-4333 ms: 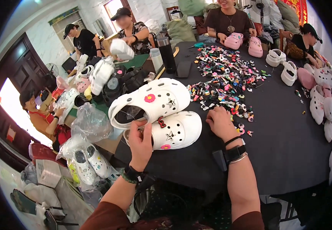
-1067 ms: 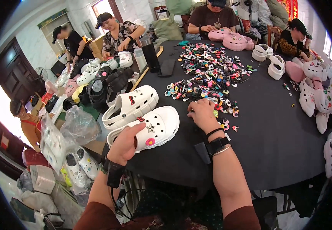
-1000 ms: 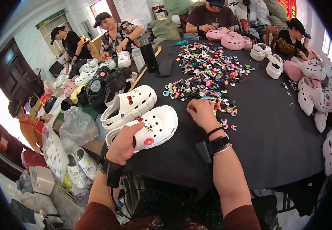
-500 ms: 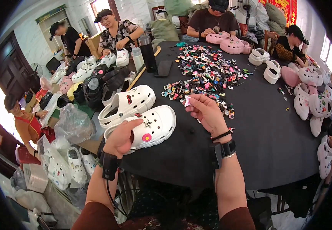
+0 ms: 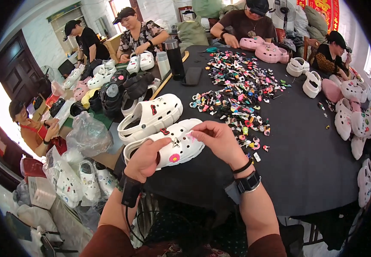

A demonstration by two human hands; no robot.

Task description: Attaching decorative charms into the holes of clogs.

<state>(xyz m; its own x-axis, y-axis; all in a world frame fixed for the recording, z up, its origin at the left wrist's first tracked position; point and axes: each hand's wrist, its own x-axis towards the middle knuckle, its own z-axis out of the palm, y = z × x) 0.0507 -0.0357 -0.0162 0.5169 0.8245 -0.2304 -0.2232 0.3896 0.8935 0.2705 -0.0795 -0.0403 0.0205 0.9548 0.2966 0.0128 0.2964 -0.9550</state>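
Note:
My left hand [image 5: 142, 162] grips a white clog [image 5: 189, 150] by its open heel side, with the thumb over the top edge. That clog carries a pink flower charm [image 5: 174, 158], a star charm [image 5: 175, 142] and a red bow charm [image 5: 164, 131]. In my right hand [image 5: 222, 143], finger and thumb pinch a small pale pink charm [image 5: 190, 137] against the clog's toe top; its underside is hidden. Behind it, touching or nearly so, lies a second white clog [image 5: 168, 110] with a red bow charm.
Loose colourful charms [image 5: 241, 92] spread over the black table [image 5: 305, 171]. Beyond the clogs stand a black bottle [image 5: 174, 60], a pale tumbler [image 5: 162, 65] and a dark phone [image 5: 192, 76]. Decorated clogs [image 5: 361, 122] pile at right; bagged clogs [image 5: 67, 182] lie at left. Co-workers sit around.
My right hand has moved left and down with the pink charm, from above the table to the clog's toe. My left hand still holds the clog.

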